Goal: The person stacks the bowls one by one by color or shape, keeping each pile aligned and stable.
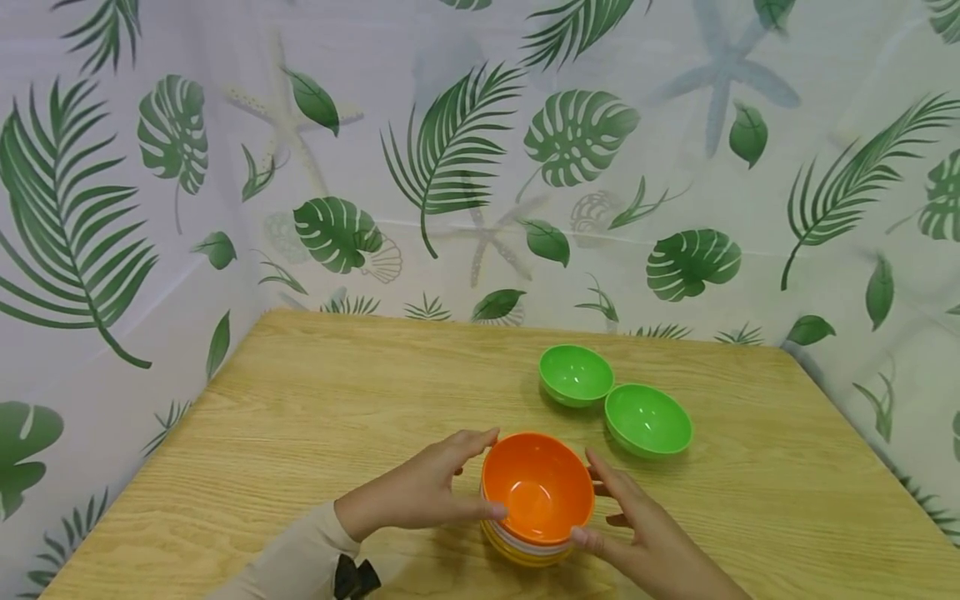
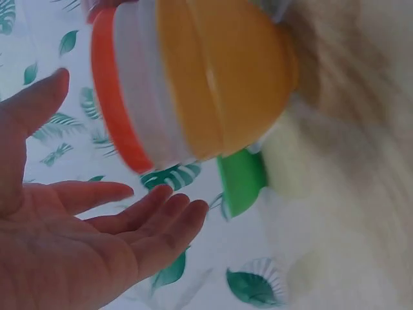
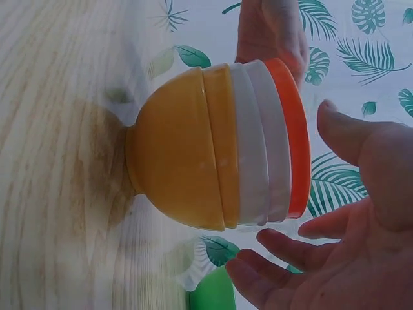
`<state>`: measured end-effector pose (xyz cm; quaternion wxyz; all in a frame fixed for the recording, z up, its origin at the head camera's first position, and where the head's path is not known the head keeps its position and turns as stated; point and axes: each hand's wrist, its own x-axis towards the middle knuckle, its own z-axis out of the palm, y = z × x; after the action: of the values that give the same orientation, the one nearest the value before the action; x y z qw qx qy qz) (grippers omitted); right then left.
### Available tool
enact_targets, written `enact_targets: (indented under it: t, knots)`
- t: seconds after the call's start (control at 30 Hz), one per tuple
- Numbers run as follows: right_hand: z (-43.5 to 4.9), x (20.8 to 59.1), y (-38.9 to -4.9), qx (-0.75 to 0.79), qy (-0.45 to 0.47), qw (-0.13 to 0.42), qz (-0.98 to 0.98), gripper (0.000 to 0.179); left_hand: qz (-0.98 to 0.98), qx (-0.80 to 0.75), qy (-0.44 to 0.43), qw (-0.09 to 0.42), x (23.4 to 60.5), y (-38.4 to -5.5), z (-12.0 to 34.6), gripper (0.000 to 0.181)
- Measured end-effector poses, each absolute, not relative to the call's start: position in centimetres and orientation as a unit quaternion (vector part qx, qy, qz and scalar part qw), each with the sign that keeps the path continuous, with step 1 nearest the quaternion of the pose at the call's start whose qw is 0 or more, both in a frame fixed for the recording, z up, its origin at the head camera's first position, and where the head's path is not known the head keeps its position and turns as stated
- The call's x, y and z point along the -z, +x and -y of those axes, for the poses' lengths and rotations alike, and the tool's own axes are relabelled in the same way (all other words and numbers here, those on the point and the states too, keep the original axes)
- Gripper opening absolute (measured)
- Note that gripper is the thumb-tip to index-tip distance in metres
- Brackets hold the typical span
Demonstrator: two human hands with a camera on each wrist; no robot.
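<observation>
The stack (image 3: 219,148) of bowls stands upright on the table, near you, between your two hands. The orange bowl (image 1: 536,483) is on top, and you can see into it. From the head view it hides most of the rest. The right wrist view shows two white bowls (image 3: 255,142) under it and two yellow bowls (image 3: 181,148) at the bottom.

Your left hand (image 1: 427,492) is open wide, with its thumb by the near rim, and has hold of nothing. Your right hand (image 1: 637,533) is open too, on the other side, and holds nothing. You can't tell if any fingertip brushes a bowl. In the left wrist view the stack is blurry and its top is cut off.

Past the stack, one green bowl (image 1: 576,379) sits right by another green bowl (image 1: 647,425). The wrist views show just a bit of green. Your left sleeve (image 1: 292,558) and its black bow (image 1: 355,577) run near the bottom edge. The table (image 1: 337,392) meets a leafy cloth (image 1: 480,33).
</observation>
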<state>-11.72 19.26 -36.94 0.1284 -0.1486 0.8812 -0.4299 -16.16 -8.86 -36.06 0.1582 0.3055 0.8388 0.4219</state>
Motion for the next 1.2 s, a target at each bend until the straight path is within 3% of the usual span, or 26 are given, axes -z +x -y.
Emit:
enact_targets:
  t: [0.2,0.37,0.47,0.67,1.2]
  knots:
    - [-19.4,36.8,-11.7,0.429,-0.142,0.083,-0.888,0.07,-0.816,-0.454,0.344,0.096,33.5,-16.7,9.2,0.049]
    - [-19.7,36.6,-11.9,0.433,-0.162,0.004,-0.887,0.058,-0.782,-0.51,0.353,0.065,31.2,-17.3,8.2,0.03]
    - [-19.9,36.5,-12.1,0.427,-0.158,-0.034,-0.89,0.05,-0.755,-0.554,0.344,0.07,30.2,-17.8,7.1,0.029]
    - [-20.7,36.6,-12.7,0.46,-0.116,-0.047,-0.879,0.037,-0.716,-0.612,0.324,0.091,29.0,-18.5,4.2,0.036]
    - [-25.2,37.0,-14.6,0.468,-0.014,-0.129,-0.874,0.041,-0.656,-0.722,0.171,0.141,27.8,-19.6,-2.3,0.043]
